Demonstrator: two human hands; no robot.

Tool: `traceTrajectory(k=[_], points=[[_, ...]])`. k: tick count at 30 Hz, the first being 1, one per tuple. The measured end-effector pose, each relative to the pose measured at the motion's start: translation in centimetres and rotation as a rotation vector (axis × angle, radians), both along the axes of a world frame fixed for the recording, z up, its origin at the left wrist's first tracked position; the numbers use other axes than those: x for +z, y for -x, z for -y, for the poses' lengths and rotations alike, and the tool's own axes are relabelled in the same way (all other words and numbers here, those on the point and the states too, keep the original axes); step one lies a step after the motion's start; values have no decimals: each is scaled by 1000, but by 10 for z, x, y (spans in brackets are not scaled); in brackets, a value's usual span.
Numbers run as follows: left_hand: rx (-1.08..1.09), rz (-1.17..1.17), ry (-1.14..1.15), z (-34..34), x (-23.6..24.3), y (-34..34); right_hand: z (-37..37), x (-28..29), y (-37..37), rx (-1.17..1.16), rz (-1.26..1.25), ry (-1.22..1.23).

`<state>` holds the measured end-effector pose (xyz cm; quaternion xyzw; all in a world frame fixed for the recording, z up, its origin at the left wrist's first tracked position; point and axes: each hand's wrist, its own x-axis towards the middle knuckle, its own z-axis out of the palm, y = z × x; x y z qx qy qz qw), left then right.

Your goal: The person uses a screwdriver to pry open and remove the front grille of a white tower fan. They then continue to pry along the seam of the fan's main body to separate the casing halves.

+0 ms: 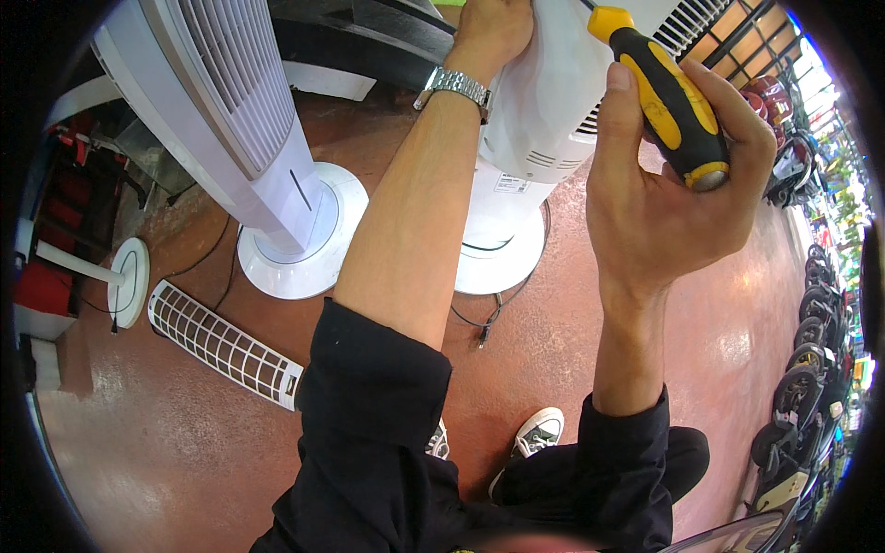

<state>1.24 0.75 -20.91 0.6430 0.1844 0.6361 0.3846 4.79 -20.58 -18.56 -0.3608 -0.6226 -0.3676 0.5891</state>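
Note:
A screwdriver [668, 111] with a chunky black and yellow handle is gripped in my right hand [678, 203], its butt end toward me. Only the start of its shaft shows; the tip lies beyond the upper edge. In front of me stands a white tower fan [539, 120] with vent slots and a round base. My left hand [498, 32] rests against its upper part, with a metal watch [456, 88] on the wrist. The fingers of that hand are hidden at the picture's top edge.
Another white tower fan [277, 175] stands to the left on a round base. A long white grille [221, 341] lies on the reddish floor [184, 461] beside a small round-based stand [129, 281]. A power cord [484, 327] trails near my feet. Several motorbikes [797, 387] line the right side.

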Motion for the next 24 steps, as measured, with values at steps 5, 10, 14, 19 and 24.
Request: traceTrajectory(k=[5, 10, 14, 19, 24], points=[[5, -5, 2, 1, -1, 1, -8, 2, 16, -3, 51, -111], [12, -29, 14, 1, 0, 2, 5, 11, 23, -62, -108, 113], [21, -14, -6, -1, -1, 1, 18, 21, 33, -302, 32, 260], [5, -26, 16, 1, 0, 2, 25, 16, 29, -422, -16, 263], [37, -43, 23, 2, 1, 2, 17, 8, 22, -200, -25, 184]])
